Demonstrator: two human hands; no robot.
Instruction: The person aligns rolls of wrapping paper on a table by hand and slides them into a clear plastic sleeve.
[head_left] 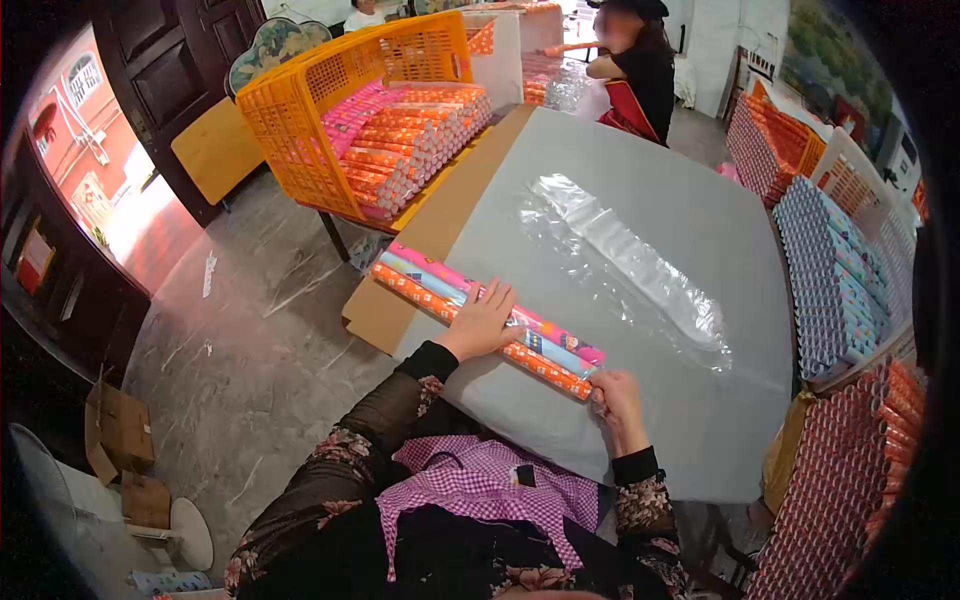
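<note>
Three rolls of patterned wrapping paper lie side by side on the grey-covered table: a pink roll, a light blue roll and an orange roll. A clear shine over them looks like a plastic sleeve around the set. My left hand rests flat across the middle of the rolls, fingers spread. At their right end, my right hand is closed in a pinch on what appears to be the sleeve's loose end; its fingertips are partly hidden. Beyond the rolls lies a stack of clear plastic sleeves.
An orange crate holding many wrapped rolls stands beyond the table's left side. Cardboard sticks out at the left edge. Blue rolls and red rolls are stacked along the right. Another person sits at the back.
</note>
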